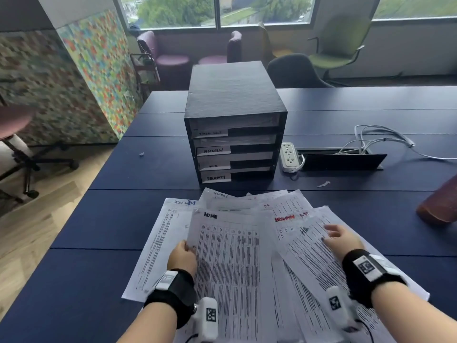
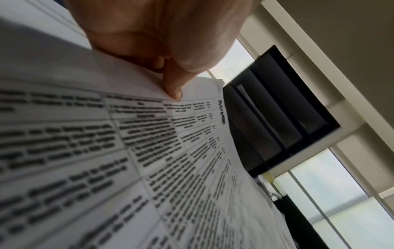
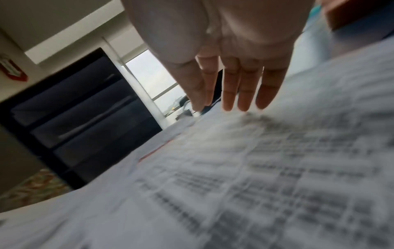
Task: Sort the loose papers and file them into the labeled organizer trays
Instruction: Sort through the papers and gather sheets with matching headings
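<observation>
Several printed sheets lie fanned on the dark blue table (image 1: 103,219). My left hand (image 1: 184,253) pinches the left edge of the sheet headed ADMIN (image 1: 230,263); in the left wrist view its thumb (image 2: 173,87) lies on that ADMIN sheet (image 2: 149,160). My right hand (image 1: 340,240) hovers with straight fingers (image 3: 232,91) over the sheet headed HR (image 1: 319,263), holding nothing. Other sheets are marked SECURITY (image 1: 158,238). Behind the papers stands the black organizer (image 1: 232,100) with stacked trays labeled ADMIN (image 1: 214,151), HR and SECURITY (image 1: 216,178); the top label is unreadable.
A white power strip (image 1: 288,156) and an open cable hatch (image 1: 343,160) with loose grey cables (image 1: 380,138) lie right of the organizer. A brown object (image 1: 440,204) sits at the table's right edge. Chairs stand beyond the table; the table's left edge drops to wooden floor.
</observation>
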`<state>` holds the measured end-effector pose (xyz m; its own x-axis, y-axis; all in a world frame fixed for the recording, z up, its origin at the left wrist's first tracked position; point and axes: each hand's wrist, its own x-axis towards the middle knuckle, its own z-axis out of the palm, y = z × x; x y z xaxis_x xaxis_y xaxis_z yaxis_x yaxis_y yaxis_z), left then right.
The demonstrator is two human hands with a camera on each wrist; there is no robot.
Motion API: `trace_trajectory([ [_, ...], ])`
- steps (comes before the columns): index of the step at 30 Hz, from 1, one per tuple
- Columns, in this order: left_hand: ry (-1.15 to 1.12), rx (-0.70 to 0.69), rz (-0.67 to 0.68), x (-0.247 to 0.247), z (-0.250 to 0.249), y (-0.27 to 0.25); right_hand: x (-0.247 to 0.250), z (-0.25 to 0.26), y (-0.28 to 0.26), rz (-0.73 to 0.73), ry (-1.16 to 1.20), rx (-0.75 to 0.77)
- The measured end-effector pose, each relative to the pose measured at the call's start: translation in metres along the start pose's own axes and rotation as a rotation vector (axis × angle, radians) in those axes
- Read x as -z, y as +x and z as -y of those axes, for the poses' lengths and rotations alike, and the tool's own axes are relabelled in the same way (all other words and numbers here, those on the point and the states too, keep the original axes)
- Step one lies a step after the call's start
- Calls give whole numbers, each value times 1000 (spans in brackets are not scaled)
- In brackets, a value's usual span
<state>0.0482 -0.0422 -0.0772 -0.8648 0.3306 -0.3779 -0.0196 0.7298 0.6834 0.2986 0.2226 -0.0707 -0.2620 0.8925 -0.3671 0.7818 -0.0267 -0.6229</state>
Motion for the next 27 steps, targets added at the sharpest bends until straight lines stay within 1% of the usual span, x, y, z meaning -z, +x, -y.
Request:
trace_trajectory([
  [2, -8, 37, -27, 3, 2, 2, 18, -9, 16, -57, -156, -68],
  [5, -14, 60, -54, 2, 5, 5, 30, -24, 30, -69, -346, -137],
  [8, 16, 75, -107, -1, 6, 8, 31, -41, 34, -63, -472, -180],
  [10, 44, 95, -140, -2, 3, 7, 32, -48, 34, -86, -490, -180],
  [14, 19, 110, -130, -1, -1, 9, 38, -55, 35, -157, -409, -179],
  [16, 6, 105, -121, -1, 0, 10, 44, -52, 34, -160, -349, -156],
  [22, -57, 69, -132, -3, 2, 8, 59, -44, 32, -120, 20, -18],
  [27, -56, 72, -119, 1, 3, 6, 55, -42, 36, -122, 182, -52],
])
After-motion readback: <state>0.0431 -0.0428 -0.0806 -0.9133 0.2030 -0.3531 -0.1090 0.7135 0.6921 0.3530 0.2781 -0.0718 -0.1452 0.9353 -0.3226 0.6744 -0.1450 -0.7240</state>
